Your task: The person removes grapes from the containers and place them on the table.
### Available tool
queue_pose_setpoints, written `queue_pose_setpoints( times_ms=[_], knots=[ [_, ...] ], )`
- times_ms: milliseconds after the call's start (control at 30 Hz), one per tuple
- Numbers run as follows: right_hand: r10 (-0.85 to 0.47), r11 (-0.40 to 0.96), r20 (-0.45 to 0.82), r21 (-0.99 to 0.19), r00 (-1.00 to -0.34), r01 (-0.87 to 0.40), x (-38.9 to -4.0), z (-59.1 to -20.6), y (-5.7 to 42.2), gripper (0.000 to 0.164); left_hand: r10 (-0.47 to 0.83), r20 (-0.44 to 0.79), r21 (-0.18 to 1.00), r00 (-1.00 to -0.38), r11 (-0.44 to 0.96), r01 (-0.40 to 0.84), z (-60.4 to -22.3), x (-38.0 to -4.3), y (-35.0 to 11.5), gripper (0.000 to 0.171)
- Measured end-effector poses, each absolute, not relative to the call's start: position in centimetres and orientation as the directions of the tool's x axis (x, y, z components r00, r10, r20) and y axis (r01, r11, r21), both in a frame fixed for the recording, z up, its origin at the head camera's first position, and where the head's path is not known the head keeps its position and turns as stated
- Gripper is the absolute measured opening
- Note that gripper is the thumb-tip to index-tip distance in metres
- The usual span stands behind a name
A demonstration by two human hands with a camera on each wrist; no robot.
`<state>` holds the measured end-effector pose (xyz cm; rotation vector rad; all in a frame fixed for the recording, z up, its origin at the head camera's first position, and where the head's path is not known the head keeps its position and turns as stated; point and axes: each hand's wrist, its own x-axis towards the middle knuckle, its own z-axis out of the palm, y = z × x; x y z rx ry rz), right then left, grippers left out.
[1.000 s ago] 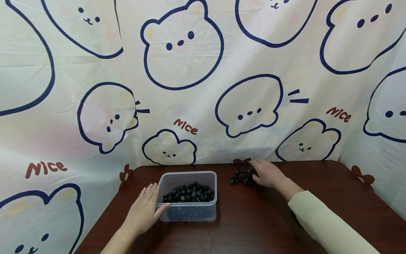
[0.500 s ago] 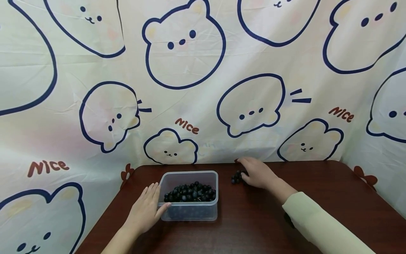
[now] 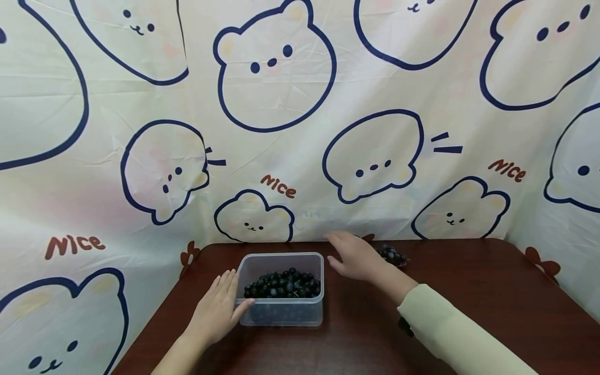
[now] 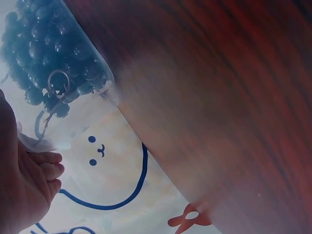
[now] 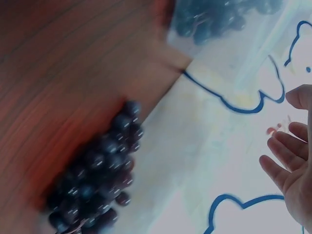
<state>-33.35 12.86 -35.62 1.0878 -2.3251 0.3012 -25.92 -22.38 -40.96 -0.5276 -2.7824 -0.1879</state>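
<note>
A clear plastic box [image 3: 281, 313] stands on the table with dark grapes [image 3: 283, 284] piled inside it. Against its left side rests my left hand [image 3: 215, 307], fingers straight and thumb over the front corner. My right hand [image 3: 358, 258] hovers between the box and a bunch of dark grapes [image 3: 392, 256] at the back of the table. Part of that bunch is hidden behind the hand in the head view. From the right wrist, the whole bunch [image 5: 97, 175] shows on the wood, apart from the right hand [image 5: 292, 170], whose palm has nothing in it.
A dark red-brown wooden table [image 3: 356, 338] bears everything. Behind and beside it hangs a pale cloth [image 3: 300, 156] printed with cartoon bears, close along the table's back edge.
My right hand has moved left from the loose bunch toward the box, uncovering the bunch's right end. My left hand and the box stay in place; the head view shifts slightly.
</note>
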Motion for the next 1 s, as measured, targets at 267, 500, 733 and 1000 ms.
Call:
queue_pose_setpoints(
  times_ms=[267,500,733,1000],
  knots=[
    [-0.727,0.566,0.553,0.146,-0.408,-0.811,-32.7,-35.0,9.3,0.046,0.331,0.320,0.074,-0.888,0.926,0.371,-41.1,-25.8,-22.4,0.082],
    [-0.785,0.499,0.532,0.242,-0.316,-0.832,-32.3,-35.4,6.8,0.044,0.330,0.321,0.072,-0.888,0.926,0.370,-41.1,-25.8,-22.5,0.082],
    [-0.808,0.489,0.503,0.278,-0.308,-0.827,-31.8,-35.9,5.0,0.044,0.327,0.311,0.067,-0.892,0.929,0.364,-41.0,-25.8,-22.4,0.083],
    [-0.811,0.552,0.344,0.185,-0.473,-0.813,-31.3,-35.6,3.4,0.052,0.336,0.323,0.063,-0.885,0.925,0.374,-41.1,-26.0,-22.5,0.083]
  ],
)
